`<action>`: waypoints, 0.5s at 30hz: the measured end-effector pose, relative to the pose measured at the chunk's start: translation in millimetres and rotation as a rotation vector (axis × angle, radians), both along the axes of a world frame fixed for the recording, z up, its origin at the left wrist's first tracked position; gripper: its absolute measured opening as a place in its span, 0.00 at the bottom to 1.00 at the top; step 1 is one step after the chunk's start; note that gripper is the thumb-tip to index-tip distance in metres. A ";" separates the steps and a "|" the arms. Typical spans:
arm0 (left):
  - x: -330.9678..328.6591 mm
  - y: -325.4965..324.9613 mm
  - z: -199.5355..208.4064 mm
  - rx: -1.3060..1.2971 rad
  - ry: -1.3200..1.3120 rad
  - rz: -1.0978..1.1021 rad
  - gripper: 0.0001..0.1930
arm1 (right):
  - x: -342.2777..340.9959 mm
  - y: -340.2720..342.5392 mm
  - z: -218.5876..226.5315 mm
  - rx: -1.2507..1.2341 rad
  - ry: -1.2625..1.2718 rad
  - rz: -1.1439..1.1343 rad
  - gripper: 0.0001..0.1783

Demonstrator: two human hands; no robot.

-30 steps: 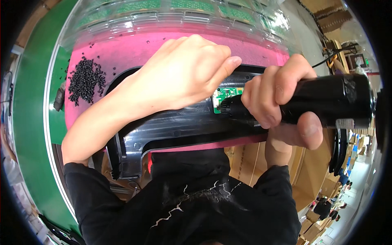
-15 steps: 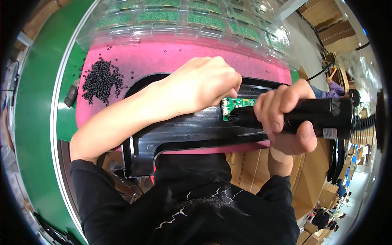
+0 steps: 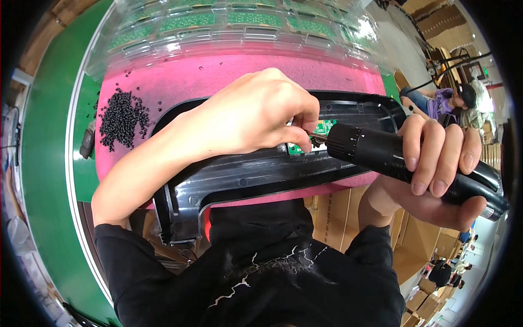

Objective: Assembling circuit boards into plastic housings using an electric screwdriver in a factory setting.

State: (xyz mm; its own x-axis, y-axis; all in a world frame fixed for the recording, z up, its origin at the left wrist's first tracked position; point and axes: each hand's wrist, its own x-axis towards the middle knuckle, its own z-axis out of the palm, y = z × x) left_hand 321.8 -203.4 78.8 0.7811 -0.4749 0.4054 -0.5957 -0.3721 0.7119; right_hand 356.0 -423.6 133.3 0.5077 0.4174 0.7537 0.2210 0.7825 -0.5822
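My right hand is wrapped round a black electric screwdriver, tilted so its bit points left and down. At the bit's tip, my left hand is closed in a pinch; whatever lies between thumb and fingers is too small or hidden to make out. Beneath the tip sits a green circuit board, partly covered by my fingers and the screwdriver. The board lies inside a long black plastic housing, open side up, and my left forearm crosses over the housing's left part.
A pink mat bears the housing and, at left, a heap of small black screws. Clear plastic trays of green boards stand along the back. A cardboard box is below the right edge. Another person sits far right.
The screwdriver has drawn back to the right, its bit now bare in front of my left hand. My left fingers have come down to the bit's tip. The view has shifted slightly.
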 end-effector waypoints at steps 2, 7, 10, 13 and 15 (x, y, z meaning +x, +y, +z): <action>0.7 -0.9 -0.9 0.006 -0.002 -0.006 0.10 | -1.3 -0.6 -1.0 0.016 -0.014 -0.011 0.23; 1.9 -1.6 0.1 0.010 0.076 -0.091 0.11 | -1.3 -5.2 -2.7 0.002 0.010 0.034 0.22; -0.6 -4.9 4.4 0.033 0.099 -0.105 0.12 | -0.7 -8.9 -0.5 -0.053 -0.009 0.025 0.24; -2.4 -5.5 2.7 0.206 -0.072 0.061 0.15 | 20.9 -26.0 6.1 -0.253 -0.109 0.079 0.25; -0.8 -2.5 -1.2 0.255 -0.080 0.070 0.15 | 27.5 -31.8 -0.2 -0.323 -0.086 -0.055 0.25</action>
State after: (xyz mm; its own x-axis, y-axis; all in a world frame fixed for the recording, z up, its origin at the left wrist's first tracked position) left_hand 321.0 -205.9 77.6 0.7857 -0.5158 0.3415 -0.6131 -0.5753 0.5415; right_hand 383.5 -455.4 133.2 0.4764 0.6158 0.6275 0.3162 0.5459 -0.7759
